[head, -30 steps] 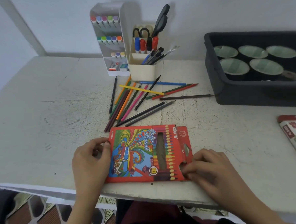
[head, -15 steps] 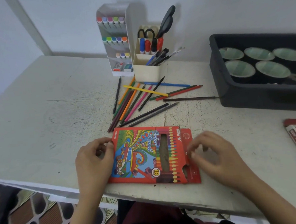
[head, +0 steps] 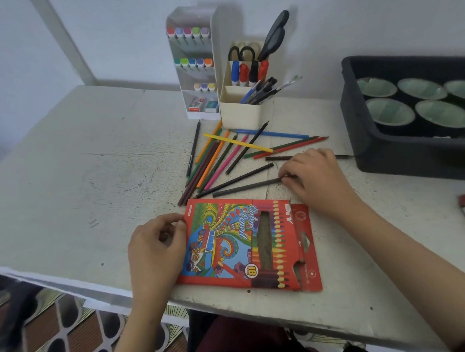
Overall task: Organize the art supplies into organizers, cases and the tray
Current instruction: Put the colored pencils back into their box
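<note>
Right hand [head: 318, 182] pinching dark pencil [head: 248, 187] end, left hand [head: 157, 247] fingers gripping pencil box [head: 245, 245] left edge, near table [head: 65, 184] front edge

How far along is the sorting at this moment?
Done: markers sit in the white organizer, pens and scissors the cream holder. In hand: the right hand pinches a dark pencil; the left hand holds the red pencil box. Left: the loose coloured pencils on the table.

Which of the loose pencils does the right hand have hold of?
The dark pencil closest to the colour pencil box: the right hand pinches its right end, while the other pencils lie farther back.
</note>
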